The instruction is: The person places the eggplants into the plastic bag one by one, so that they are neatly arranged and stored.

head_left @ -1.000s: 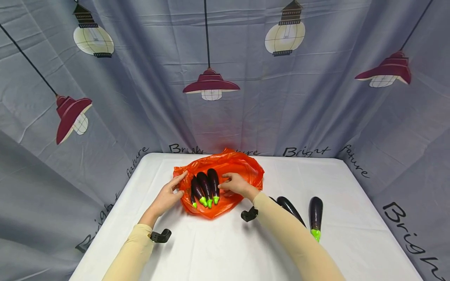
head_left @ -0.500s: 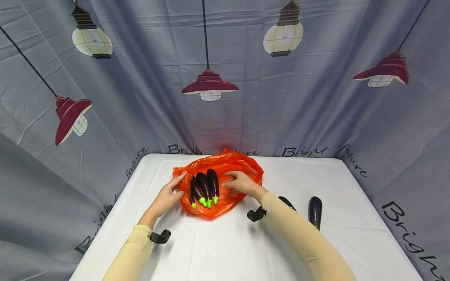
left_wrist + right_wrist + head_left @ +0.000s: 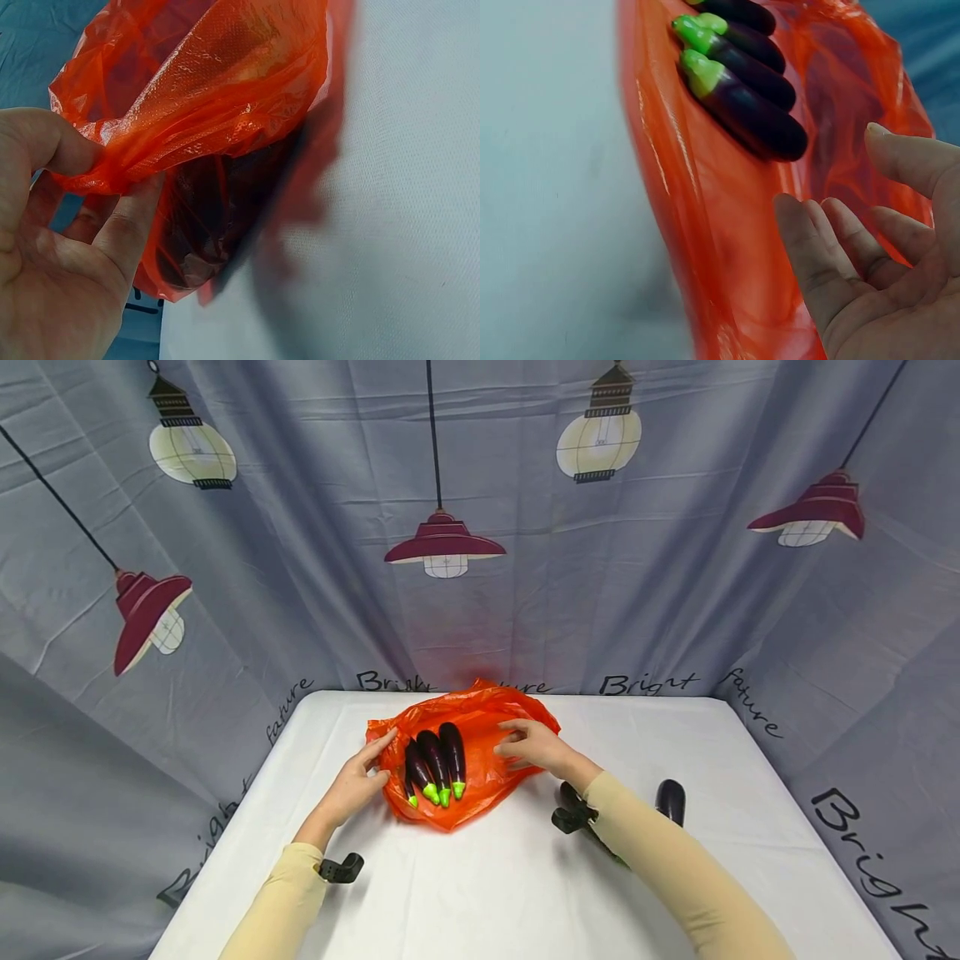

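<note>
A thin orange-red plastic bag lies spread with its mouth wide at the back middle of the table. Inside it, several dark purple eggplants with green stem ends lie side by side. My left hand pinches the bag's left rim between thumb and fingers; the left wrist view shows the bunched plastic there. Over the bag's right part is my right hand, fingers apart and holding nothing. In the right wrist view, the nearest eggplant lies a short way from its fingertips.
Right of the bag, an eggplant lies on the white tabletop, partly behind my right sleeve. Another dark eggplant is mostly hidden by the right wrist and its black camera mount. A grey-blue curtain surrounds the table's back and sides.
My right hand has drawn away to the right from the eggplants in the bag, its arm covering more of the loose ones. The left hand keeps its place on the rim.
</note>
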Demonstrator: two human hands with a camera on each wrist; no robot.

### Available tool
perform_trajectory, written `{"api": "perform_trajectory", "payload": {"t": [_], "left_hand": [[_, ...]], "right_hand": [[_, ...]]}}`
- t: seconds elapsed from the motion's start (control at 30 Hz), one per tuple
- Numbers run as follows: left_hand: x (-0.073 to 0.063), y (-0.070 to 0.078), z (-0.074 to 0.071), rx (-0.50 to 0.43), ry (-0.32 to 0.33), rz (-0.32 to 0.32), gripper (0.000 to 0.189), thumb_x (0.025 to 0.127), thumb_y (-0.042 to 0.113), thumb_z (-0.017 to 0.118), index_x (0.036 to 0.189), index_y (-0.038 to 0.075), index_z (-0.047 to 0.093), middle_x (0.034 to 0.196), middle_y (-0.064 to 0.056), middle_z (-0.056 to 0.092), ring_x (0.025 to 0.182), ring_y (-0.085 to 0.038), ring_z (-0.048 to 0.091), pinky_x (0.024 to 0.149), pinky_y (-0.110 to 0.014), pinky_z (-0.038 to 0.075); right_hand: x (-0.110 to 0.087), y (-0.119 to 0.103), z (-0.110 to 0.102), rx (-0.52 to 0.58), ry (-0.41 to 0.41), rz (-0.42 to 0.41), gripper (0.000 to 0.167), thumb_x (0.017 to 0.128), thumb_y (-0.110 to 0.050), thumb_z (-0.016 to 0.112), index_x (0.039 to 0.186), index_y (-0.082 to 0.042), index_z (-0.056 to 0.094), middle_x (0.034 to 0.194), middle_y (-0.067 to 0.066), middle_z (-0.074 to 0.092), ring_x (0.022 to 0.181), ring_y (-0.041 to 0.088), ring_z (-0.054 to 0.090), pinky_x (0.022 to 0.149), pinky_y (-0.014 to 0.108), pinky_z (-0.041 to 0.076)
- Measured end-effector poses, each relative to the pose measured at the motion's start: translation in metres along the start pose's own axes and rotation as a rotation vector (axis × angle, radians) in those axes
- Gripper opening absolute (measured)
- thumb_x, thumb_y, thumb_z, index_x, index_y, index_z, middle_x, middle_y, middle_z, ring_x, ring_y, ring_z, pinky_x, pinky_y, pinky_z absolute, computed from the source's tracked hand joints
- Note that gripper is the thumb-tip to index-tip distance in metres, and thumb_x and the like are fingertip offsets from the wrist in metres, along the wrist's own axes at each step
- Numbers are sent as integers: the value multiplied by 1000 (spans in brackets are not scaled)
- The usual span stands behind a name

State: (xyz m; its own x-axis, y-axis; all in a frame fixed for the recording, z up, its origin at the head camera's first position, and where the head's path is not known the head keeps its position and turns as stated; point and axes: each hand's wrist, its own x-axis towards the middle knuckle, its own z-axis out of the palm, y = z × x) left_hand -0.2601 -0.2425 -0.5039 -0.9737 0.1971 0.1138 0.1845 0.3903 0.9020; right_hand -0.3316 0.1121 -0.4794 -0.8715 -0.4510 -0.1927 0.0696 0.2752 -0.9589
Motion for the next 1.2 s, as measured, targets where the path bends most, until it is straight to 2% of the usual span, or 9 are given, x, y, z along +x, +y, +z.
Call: {"api": "perform_trajectory", "payload": {"t": [0.2,0.43,0.6,0.9,1.0,1.2], "left_hand": [[-2,0,0,-10,-1,-1,75,92,-5,55,160,24,39,166,-9,28,151,-35,24,121,-53,25],[-1,0,0,-3,2,-2,73,94,-3,57,160,25,39,166,-8,29,150,-37,26,120,-54,25],[-1,-1,1,-5,-5,10,72,96,-1,58,160,26,39,166,-8,29,151,-36,25,120,-56,25],[0,-2,0,0,1,21,72,95,-2,57,160,26,39,166,-10,28,152,-34,24,121,-54,25],[-1,-2,0,-5,-1,21,73,95,-3,57,160,25,38,166,-12,26,152,-34,22,121,-53,24],[-1,-2,0,-6,-1,13,73,95,-3,57,160,24,38,166,-13,26,152,-35,22,121,-54,24]], "right_hand": [[-15,0,-19,-24,15,-16,63,94,-14,74,149,0,47,123,21,62,112,47,63,96,54,54],[-37,4,-48,-82,85,-41,65,95,-18,73,150,3,45,126,21,63,104,33,67,95,56,54],[-56,9,-69,-107,129,-39,69,95,-20,73,152,4,42,130,24,60,115,40,63,93,50,56],[-86,20,-102,-172,194,-17,71,96,-22,73,154,0,40,137,26,56,120,38,61,93,43,57],[-96,23,-110,-217,220,-16,73,96,-27,73,155,-1,40,139,26,56,119,35,62,93,42,58],[-116,28,-123,-272,255,-15,74,98,-29,71,156,1,37,142,28,53,121,37,60,93,41,57]]}}
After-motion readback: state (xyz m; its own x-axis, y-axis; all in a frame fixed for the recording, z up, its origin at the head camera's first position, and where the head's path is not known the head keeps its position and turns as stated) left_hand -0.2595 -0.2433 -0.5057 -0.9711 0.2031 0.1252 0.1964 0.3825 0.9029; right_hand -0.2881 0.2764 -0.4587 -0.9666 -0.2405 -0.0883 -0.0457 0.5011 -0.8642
